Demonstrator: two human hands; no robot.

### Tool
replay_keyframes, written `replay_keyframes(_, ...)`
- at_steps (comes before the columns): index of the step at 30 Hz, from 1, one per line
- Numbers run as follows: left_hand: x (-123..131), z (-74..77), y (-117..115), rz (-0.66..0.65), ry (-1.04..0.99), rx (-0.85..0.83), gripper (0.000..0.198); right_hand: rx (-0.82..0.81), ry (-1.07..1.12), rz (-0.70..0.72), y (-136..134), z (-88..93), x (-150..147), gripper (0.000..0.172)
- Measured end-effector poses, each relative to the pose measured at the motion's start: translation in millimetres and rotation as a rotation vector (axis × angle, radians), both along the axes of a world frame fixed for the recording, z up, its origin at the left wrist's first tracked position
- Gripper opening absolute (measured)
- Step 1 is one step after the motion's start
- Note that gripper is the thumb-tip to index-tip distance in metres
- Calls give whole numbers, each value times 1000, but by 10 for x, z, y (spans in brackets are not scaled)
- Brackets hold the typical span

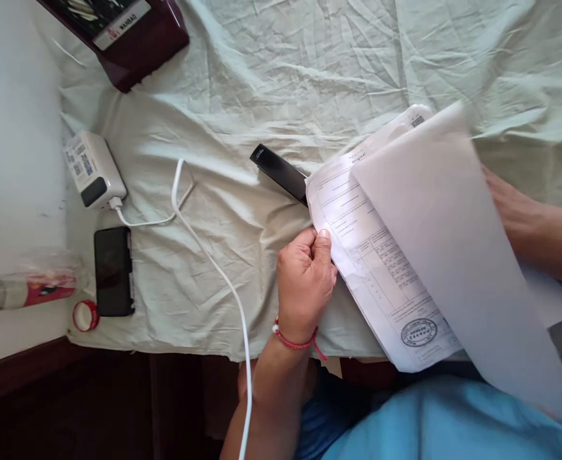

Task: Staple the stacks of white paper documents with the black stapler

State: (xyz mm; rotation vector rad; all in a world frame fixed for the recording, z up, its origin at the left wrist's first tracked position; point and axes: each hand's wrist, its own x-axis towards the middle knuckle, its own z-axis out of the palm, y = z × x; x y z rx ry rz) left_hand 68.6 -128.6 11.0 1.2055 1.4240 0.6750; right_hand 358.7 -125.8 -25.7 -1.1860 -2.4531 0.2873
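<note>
My left hand [304, 275], with a red string bracelet at its wrist, pinches the left edge of some printed papers [357, 236], thumb on top. The top printed page shows a table and an oval stamp near its lower end. A blank white sheet [434, 198] is lifted and folded over the right part of those pages, and its edge is slightly blurred. Behind this sheet is my right hand [506, 198], its fingers hidden. Beyond the papers' upper left edge, a slim glossy black bar [281, 172] lies partly covered.
A white box [93, 169] with a white cable [213, 255] stands at the left. Near it are a black phone [112, 271], a red-rimmed ring [85, 315] and a clear bottle [26, 291]. A maroon machine [151, 48] occupies the far left. Wrinkled pale cloth [309, 76] covers the table.
</note>
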Motion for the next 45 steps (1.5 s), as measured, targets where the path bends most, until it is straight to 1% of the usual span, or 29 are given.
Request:
replay_keyframes(2, 11, -22, -18, 9, 20, 39, 44, 127, -8, 91, 2, 26, -28, 49)
replay_keyframes(4, 29, -48, -44, 19, 31, 84, 35, 225, -51, 188, -1, 56, -69, 55)
replay_keyframes(6, 54, -75, -72, 65, 23, 143, 18, 217, -92, 245, -3, 65, -95, 58)
replay_keyframes(7, 68, -88, -85, 107, 23, 182, 17, 192, -104, 255, -1, 59, -97, 56)
replay_keyframes(9, 92, -113, -101, 193, 45, 279, 35, 150, -121, 252, 3, 31, -84, 52)
replay_keyframes(10, 98, -124, -103, 215, 68, 329, 37, 140, -130, 249, 4, 15, -75, 50)
replay_keyframes(11, 100, -132, -101, 210, 97, 373, 31, 136, -138, 246, 4, 0, -68, 50)
replay_keyframes(13, 91, -136, -87, 149, 150, 429, 12, 148, -140, 235, -1, -20, -65, 53)
replay_keyframes(14, 82, -130, -78, 119, 160, 431, 8, 160, -141, 230, -7, -24, -71, 54)
replay_keyframes(17, 57, -81, -59, 87, 138, 347, 13, 166, -154, 211, -28, -14, -102, 57)
replay_keyframes(18, 55, -58, -59, 78, 134, 315, 20, 159, -165, 205, -34, -5, -112, 57)
replay_keyframes(19, 59, -36, -63, 59, 140, 300, 31, 151, -175, 204, -40, 4, -120, 58)
replay_keyframes(21, 86, -5, -81, 3, 190, 350, 56, 143, -189, 206, -46, 21, -129, 57)
replay_keyframes(23, 134, 0, -105, -51, 281, 454, 72, 158, -201, 216, -46, 32, -131, 53)
replay_keyframes(24, 160, -7, -114, -66, 338, 497, 75, 171, -204, 222, -42, 34, -130, 51)
replay_keyframes(25, 181, -18, -118, -69, 391, 526, 73, 188, -204, 228, -37, 33, -129, 48)
replay_keyframes(26, 194, -32, -116, -61, 429, 537, 67, 206, -204, 234, -31, 31, -127, 47)
replay_keyframes(27, 198, -46, -106, -44, 445, 526, 56, 222, -202, 240, -25, 27, -125, 46)
replay_keyframes(29, 178, -71, -69, 2, 406, 452, 33, 237, -198, 245, -12, 18, -116, 47)
replay_keyframes(30, 159, -82, -45, 23, 361, 396, 24, 234, -198, 243, -7, 14, -108, 47)
replay_keyframes(31, 138, -92, -22, 43, 307, 338, 20, 230, -194, 243, -2, 10, -99, 48)
replay_keyframes(34, 89, -119, 24, 102, 153, 233, 21, 208, -176, 239, 10, 3, -57, 51)
replay_keyframes(37, 73, -130, 13, 158, 55, 211, 23, 184, -150, 204, 22, 15, 0, 54)
replay_keyframes(39, 69, -113, -24, 181, 32, 196, 26, 157, -131, 147, 27, 52, 36, 52)
replay_keyframes(42, 70, -53, -102, 171, 28, 149, 31, 97, -100, 30, 23, 168, 88, 43)
replay_keyframes(45, 93, 10, -157, 115, 40, 96, 34, 39, -88, -46, 18, 339, 180, 36)
